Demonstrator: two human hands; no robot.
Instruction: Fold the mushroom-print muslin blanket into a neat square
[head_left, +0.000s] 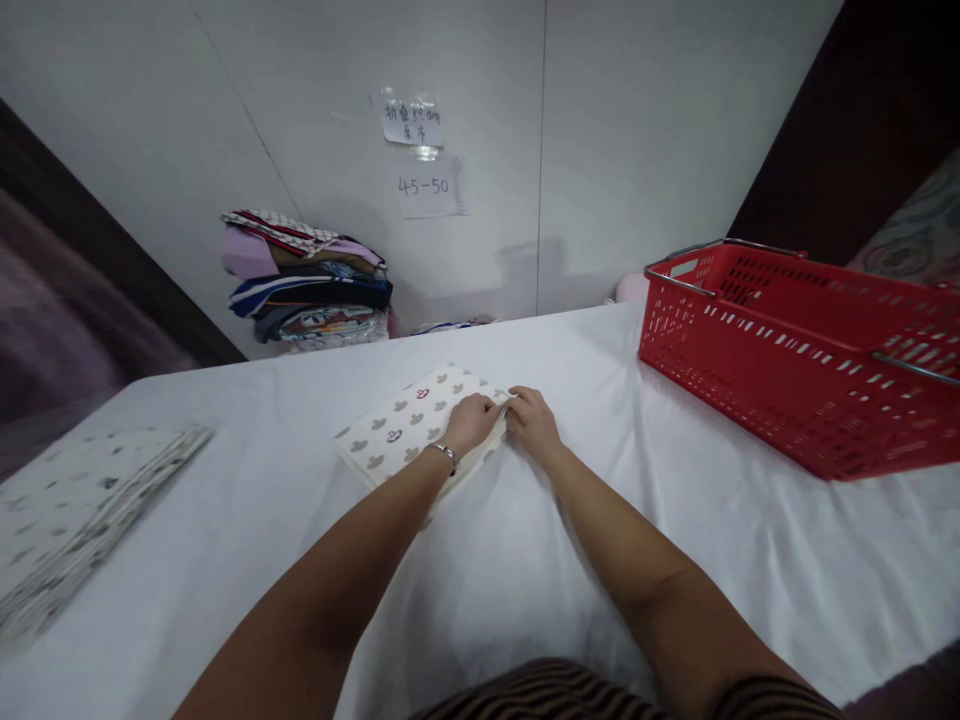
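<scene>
A folded white cloth (401,410) with grey mouse-head prints and a few coloured ones lies in front of me on the white-covered surface. My left hand (472,422), with a bracelet at the wrist, rests over the cloth's right part, its fingers closed on the edge. At the right corner of the same cloth, my right hand (532,420) pinches the layered edge between thumb and fingers. Both hands nearly meet there. Some of the cloth's near side is hidden under my left hand and forearm.
A red perforated basket (750,350) with metal handles stands at the right. Stacked folded white printed cloths (97,500) lie at the left. Beyond the far edge of the white sheet (277,560), a pile of folded clothes (307,280) stands by the wall, below paper signs (424,185).
</scene>
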